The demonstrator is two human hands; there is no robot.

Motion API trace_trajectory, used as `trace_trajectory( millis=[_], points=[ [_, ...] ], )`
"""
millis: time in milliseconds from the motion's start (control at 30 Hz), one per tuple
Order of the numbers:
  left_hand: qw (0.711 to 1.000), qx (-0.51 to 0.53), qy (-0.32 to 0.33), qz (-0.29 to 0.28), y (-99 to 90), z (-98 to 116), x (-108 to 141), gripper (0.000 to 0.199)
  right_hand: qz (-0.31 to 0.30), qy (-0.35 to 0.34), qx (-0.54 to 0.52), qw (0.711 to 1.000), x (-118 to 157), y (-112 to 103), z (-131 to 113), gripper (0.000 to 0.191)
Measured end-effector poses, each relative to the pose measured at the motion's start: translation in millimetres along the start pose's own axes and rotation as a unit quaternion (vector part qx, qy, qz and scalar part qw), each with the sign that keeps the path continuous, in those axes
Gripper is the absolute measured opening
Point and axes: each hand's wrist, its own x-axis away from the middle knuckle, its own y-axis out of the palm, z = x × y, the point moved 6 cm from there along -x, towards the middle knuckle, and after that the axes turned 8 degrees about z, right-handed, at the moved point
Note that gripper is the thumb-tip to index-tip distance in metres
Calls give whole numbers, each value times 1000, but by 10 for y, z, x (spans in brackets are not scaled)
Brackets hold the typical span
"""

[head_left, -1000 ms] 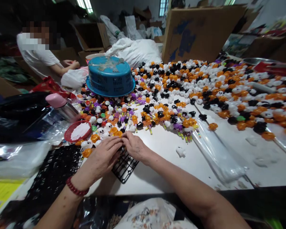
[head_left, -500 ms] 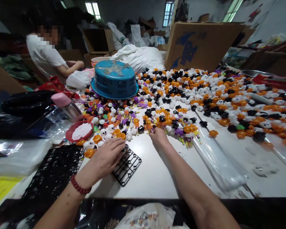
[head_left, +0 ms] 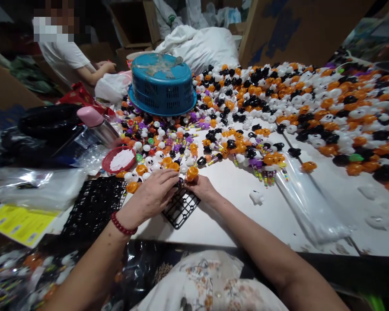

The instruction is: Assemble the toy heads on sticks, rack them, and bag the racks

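Back from pile [head_left: 235,144]: right hand [head_left: 203,188], fingers clamped on orange pumpkin [head_left: 192,173]; left hand [head_left: 154,194] over black grid [head_left: 182,208], grip hidden.

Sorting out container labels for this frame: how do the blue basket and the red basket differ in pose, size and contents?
Pose: the blue basket is upside down, base up; the red basket sits open side up.
Size: the blue basket looks clearly larger and deeper; the red basket is small and shallow.
Contents: the red basket holds something white; whatever the blue basket may cover is hidden.
Shared: both sit beside small loose pieces.
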Motion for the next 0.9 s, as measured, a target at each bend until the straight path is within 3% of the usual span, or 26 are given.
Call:
trace_trajectory(
  millis=[133, 333, 500, 700, 900],
  points=[
    [1000, 7, -16, -1, -14, -4, 2, 32, -18, -36, 109, 993, -11, -27, -86, 16],
    [999, 22, -22, -8, -43, 3, -29, 37, -67, -119, 197, 971, 22, -2, -321, 22],
    [999, 25, -33, -17, -54, -3, -44, 39, -96, -128, 271, 949, -7, 12, -387, 26],
    [999, 5, -33, -28, -55, -27, -86, 49, -92, -155, 280, 943, -13, 27, -376, 26],
    [998, -3, 23, -62, 8, 33, -198, 48, -98, -172, 240, 950, -36, 82, -225, 19]
  ],
)
